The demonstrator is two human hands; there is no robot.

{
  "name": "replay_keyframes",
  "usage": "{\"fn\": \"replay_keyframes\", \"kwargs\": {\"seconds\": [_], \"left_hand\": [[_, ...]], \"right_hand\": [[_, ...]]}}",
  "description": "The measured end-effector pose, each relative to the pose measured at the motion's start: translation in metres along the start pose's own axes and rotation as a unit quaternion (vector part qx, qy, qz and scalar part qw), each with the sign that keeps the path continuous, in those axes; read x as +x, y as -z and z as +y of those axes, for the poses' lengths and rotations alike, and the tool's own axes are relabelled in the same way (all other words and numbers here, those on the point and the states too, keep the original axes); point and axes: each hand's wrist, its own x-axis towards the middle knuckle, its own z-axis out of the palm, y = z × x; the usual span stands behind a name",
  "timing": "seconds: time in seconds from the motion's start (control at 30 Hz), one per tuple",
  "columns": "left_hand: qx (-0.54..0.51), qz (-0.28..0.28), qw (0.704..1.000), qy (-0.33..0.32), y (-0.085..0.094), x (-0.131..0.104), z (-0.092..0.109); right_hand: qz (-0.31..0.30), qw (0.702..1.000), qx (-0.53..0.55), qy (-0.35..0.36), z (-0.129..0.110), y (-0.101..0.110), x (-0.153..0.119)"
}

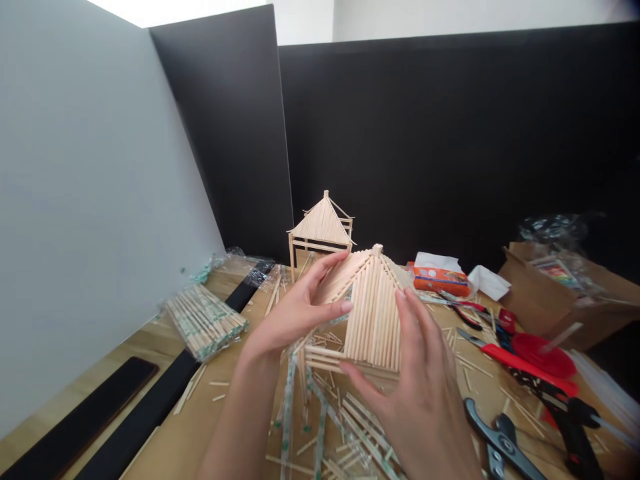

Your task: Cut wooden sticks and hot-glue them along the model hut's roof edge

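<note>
- A person's two bare hands are closed around a small stick house point(375, 313), near the middle of the work table point(167, 450).
- The left hand point(305, 303) grips its roof on the left, fingers over the slope and thumb by the edge of the front panel of sticks.
- The right hand point(423, 380) has it from the other side, fingertips on the roof and thumb low by the front rails; I can't quite see whether the hidden fingers reach underneath.
- The roof comes to a blunt peak, and left of the front panel a gap lets me see through to the table.
- Just behind stands a second stick house point(323, 223), its near roof slope covered with sticks.
- Below the hands lie loose sticks point(363, 427), scattered among clear wrappers with green marks.
- Over to the left there's a wrapped bundle of sticks point(205, 320) and a flat black slab point(85, 417).
- On the right I see grey-handled pliers point(503, 440), a red dish point(543, 353), an orange packet point(441, 281) and an open cardboard box point(535, 297).
</note>
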Motion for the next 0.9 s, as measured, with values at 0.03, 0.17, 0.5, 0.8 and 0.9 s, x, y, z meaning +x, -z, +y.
{"fn": "replay_keyframes", "kwargs": {"seconds": [0.03,0.17,0.5,0.8,0.9], "left_hand": [[-0.002,0.001,1.0,0.0,0.0,0.0,-0.0001],[-0.014,0.005,1.0,0.001,-0.0005,0.0003,-0.0004],[-0.058,-0.034,0.998,-0.006,0.0018,-0.0003,-0.0007],[-0.044,0.005,0.999,0.005,-0.0041,-0.0012,0.0007],[-0.038,0.012,0.999,0.009,-0.0059,-0.0015,0.0007]], "right_hand": [[0.001,1.0,-0.001,-0.004,-0.0009,-0.0005,0.0],[0.004,1.0,-0.004,-0.001,-0.0025,-0.0017,0.0007],[0.009,1.0,-0.014,0.001,-0.0031,-0.0015,0.0009],[0.018,1.0,-0.009,0.008,-0.0014,-0.0025,-0.0001],[0.017,1.0,-0.009,0.008,0.0,-0.004,-0.0013]]}}
